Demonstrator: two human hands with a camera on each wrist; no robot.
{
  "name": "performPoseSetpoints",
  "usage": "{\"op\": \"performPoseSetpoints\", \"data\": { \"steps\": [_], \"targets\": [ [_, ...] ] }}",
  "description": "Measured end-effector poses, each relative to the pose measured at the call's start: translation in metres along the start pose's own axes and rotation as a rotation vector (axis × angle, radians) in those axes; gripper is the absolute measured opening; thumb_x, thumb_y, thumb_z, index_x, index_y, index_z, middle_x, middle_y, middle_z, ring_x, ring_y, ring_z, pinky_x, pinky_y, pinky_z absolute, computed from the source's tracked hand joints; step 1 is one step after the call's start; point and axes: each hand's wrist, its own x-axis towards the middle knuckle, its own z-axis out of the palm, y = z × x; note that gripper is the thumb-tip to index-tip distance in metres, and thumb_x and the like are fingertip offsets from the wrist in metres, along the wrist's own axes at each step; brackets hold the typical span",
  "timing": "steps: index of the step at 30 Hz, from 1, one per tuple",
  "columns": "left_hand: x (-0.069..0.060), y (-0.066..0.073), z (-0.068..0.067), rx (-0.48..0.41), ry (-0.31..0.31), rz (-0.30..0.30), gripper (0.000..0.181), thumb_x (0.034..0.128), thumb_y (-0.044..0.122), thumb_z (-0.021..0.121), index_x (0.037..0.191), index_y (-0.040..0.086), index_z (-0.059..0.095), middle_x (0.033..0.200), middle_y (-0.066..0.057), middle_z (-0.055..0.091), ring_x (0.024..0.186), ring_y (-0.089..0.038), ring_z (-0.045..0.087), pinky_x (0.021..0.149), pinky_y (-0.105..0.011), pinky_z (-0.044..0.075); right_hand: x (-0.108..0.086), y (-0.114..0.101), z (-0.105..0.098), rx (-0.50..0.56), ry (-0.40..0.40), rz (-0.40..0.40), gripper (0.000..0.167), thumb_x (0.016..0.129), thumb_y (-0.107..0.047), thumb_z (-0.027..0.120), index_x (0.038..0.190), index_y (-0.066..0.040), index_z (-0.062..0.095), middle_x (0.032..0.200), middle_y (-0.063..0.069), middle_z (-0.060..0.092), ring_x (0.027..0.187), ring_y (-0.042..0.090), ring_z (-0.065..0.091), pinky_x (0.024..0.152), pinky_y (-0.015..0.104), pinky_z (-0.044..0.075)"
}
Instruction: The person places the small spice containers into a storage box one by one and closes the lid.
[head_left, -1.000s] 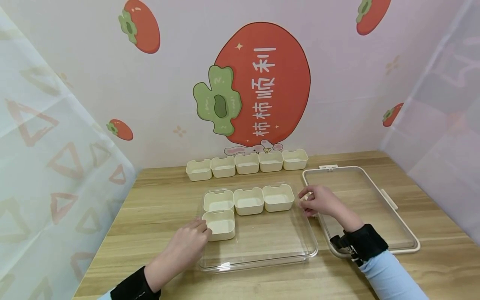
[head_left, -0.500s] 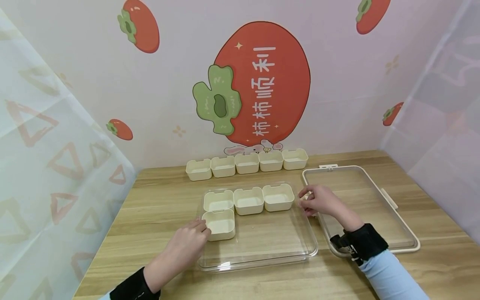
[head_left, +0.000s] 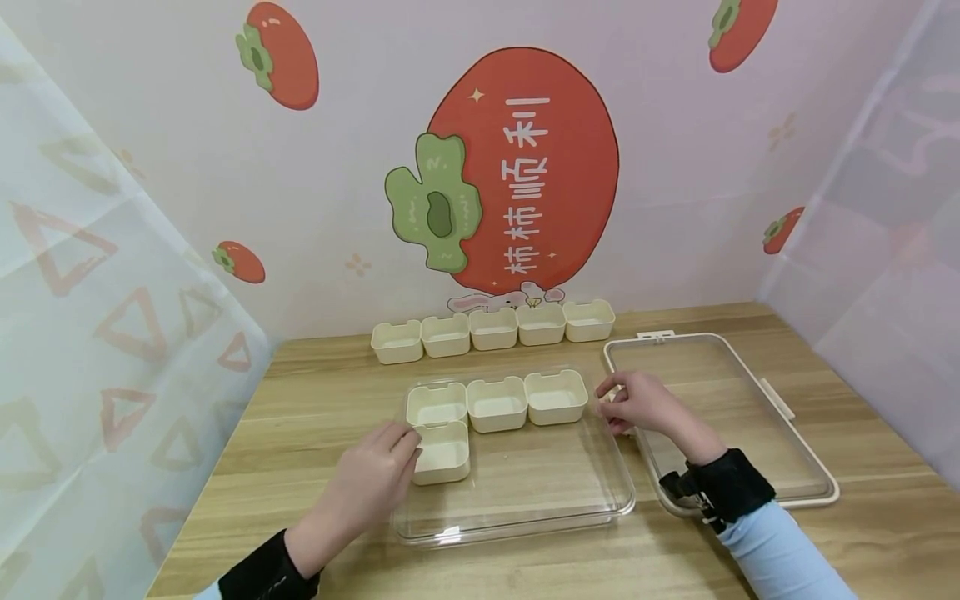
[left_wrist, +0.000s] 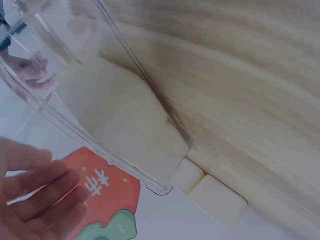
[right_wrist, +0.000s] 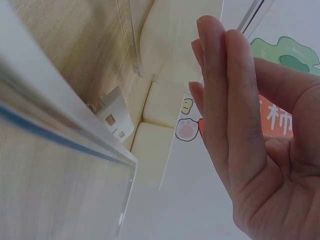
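Observation:
A clear plastic box [head_left: 517,527] lies on the table in the head view, holding several cream cups. Three form its back row, and one front-left cup [head_left: 444,454] sits before them. My left hand [head_left: 372,477] is over the box's left side, its fingertips overlapping that cup's left edge. In the left wrist view its fingers [left_wrist: 52,192] are loosely bent and grip nothing. At the box's right edge hovers my right hand [head_left: 643,408]. The right wrist view shows its fingers [right_wrist: 235,105] nearly straight, with nothing seen in their grasp. Whether they touch the rim, I cannot tell.
A row of several more cream cups [head_left: 493,329] stands behind the box, near the back wall. To the right lies a clear lid with a white frame [head_left: 813,450] and side latches [head_left: 777,399]. Part of the lid is under the right forearm.
My left hand has risen slightly, its fingertips now higher along the front-left cup's edge. The right hand, cups, box and lid stay where they were.

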Motion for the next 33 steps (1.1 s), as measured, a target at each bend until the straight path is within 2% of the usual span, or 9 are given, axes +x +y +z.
{"op": "performPoseSetpoints", "data": {
  "steps": [4,14,23,33],
  "targets": [
    [0.005,-0.009,0.004,-0.009,0.055,-0.033,0.017,0.0749,0.004,0.066,0.09,-0.002,0.065,0.086,-0.012,0.063,0.078,-0.024,0.062,0.065,-0.032,0.054,0.0,-0.001,0.0,0.003,-0.002,-0.003,0.027,0.085,-0.004,0.064,0.107,0.01,0.056,0.071,0.02,0.067,0.056,0.015,0.065,0.056,0.032,0.056],
    [0.022,-0.04,0.019,0.024,0.073,-0.15,0.022,0.0737,0.0,0.071,0.095,-0.004,0.064,0.091,-0.016,0.063,0.084,-0.03,0.06,0.069,-0.036,0.054,0.001,0.0,0.001,0.01,-0.003,-0.009,0.026,0.085,-0.002,0.063,0.106,0.01,0.056,0.069,0.018,0.067,0.055,0.014,0.065,0.056,0.034,0.056],
    [0.042,-0.067,0.035,0.057,0.096,-0.185,0.016,0.0751,-0.003,0.067,0.091,-0.005,0.063,0.09,-0.018,0.062,0.084,-0.032,0.058,0.074,-0.038,0.051,-0.001,-0.001,0.0,0.024,0.0,-0.004,0.026,0.085,-0.002,0.063,0.107,0.011,0.055,0.071,0.021,0.067,0.055,0.015,0.065,0.057,0.036,0.057],
    [0.05,-0.095,0.056,0.097,0.056,-0.202,0.013,0.0751,-0.006,0.066,0.087,-0.005,0.063,0.088,-0.019,0.063,0.083,-0.034,0.059,0.079,-0.04,0.05,0.0,0.001,0.001,0.021,0.002,-0.009,0.026,0.085,-0.003,0.063,0.106,0.01,0.056,0.071,0.02,0.067,0.055,0.015,0.065,0.057,0.037,0.057]
  ]
}}
